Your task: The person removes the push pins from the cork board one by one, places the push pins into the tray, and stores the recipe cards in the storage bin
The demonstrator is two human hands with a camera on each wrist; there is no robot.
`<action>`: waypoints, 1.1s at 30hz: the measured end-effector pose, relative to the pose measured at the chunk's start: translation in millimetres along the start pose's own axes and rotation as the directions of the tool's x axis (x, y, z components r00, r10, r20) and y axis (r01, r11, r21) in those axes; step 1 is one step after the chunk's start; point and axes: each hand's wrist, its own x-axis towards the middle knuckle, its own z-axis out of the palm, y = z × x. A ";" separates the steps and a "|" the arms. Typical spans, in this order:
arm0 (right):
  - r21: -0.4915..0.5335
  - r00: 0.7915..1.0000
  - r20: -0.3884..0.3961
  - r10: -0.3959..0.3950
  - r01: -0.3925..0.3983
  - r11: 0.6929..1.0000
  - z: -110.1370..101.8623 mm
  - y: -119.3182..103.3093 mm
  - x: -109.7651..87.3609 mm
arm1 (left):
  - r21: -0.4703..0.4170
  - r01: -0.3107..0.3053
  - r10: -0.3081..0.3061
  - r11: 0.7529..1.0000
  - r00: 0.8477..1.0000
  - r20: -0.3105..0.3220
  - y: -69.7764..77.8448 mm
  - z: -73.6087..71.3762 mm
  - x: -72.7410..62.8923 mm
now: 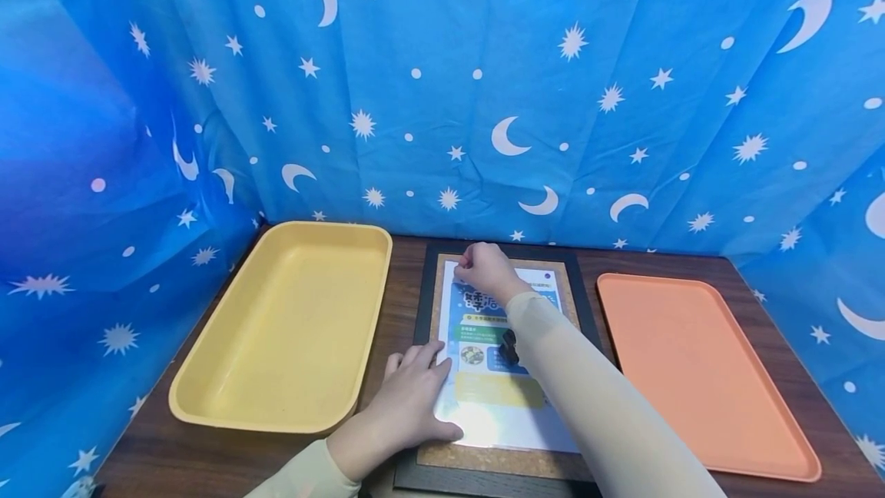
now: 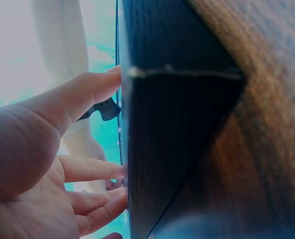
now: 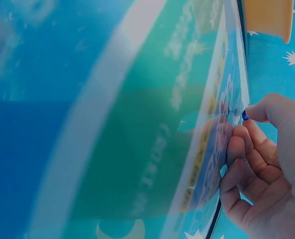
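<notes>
A glossy printed poster (image 1: pixel 494 390) lies on a cork board with a black frame (image 1: pixel 591 306). At its upper left corner my right hand (image 1: pixel 486 271) pinches a small blue push pin (image 3: pixel 245 115) between thumb and forefinger, against the sheet. The other fingers of that hand (image 3: pixel 259 174) are curled beside the poster's surface. With fingers spread, my left hand (image 1: pixel 408 402) rests on the poster's lower left edge and the board. In the left wrist view its thumb and fingertips (image 2: pixel 118 172) touch the board's face beside the black frame.
A deep yellow tray (image 1: pixel 276 329) stands left of the board on the dark wood table (image 1: pixel 401 290). To the right lies a flat orange tray (image 1: pixel 698 367). A blue curtain (image 1: pixel 442 98) with moons and stars hangs behind and at both sides.
</notes>
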 end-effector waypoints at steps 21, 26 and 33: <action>0.032 1.000 -0.017 -0.001 0.001 1.000 -15.0 -7.3 -16.0 | 0.033 -0.013 0.014 0.999 1.000 -0.006 -0.8 0.5 -0.8; 0.027 1.000 -0.021 0.001 -0.001 1.000 -25.9 -7.0 -23.7 | 0.042 -0.010 0.010 0.999 1.000 0.002 -0.1 0.4 -0.2; 0.010 0.999 -0.044 -0.017 0.018 1.000 -38.0 -5.6 -34.5 | 0.049 -0.009 0.009 0.999 1.000 0.007 0.9 -0.7 0.1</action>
